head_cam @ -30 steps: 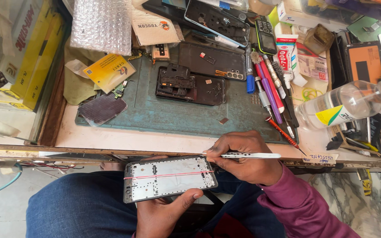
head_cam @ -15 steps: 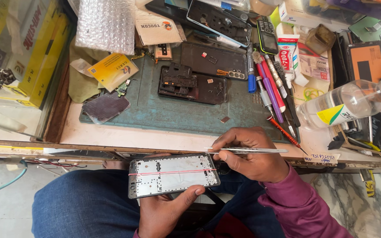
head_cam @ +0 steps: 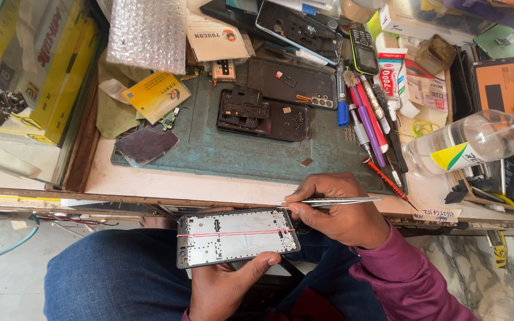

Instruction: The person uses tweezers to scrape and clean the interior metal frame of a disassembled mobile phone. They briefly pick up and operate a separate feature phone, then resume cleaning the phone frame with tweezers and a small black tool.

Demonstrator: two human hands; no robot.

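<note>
Below the counter (head_cam: pixel 168 189) edge, the left hand (head_cam: pixel 224 284) cradles a grey rectangular phone frame (head_cam: pixel 237 236) from beneath, while the right hand (head_cam: pixel 337 211) pinches slim silver metal tweezers (head_cam: pixel 335 202) at its corner.

left hand (head_cam: pixel 224 285) palm under phone frame (head_cam: pixel 236 236) | tweezers (head_cam: pixel 334 202) tips hidden

The phone frame (head_cam: pixel 237 236) lies on the left hand (head_cam: pixel 227 285) over the lap, before the surface (head_cam: pixel 150 184). The right hand (head_cam: pixel 343 217) with tweezers (head_cam: pixel 334 202) sits at its right end. Behind, a mat (head_cam: pixel 209 148) carries an opened phone (head_cam: pixel 263 113); a bottle (head_cam: pixel 465 142) lies right.
</note>
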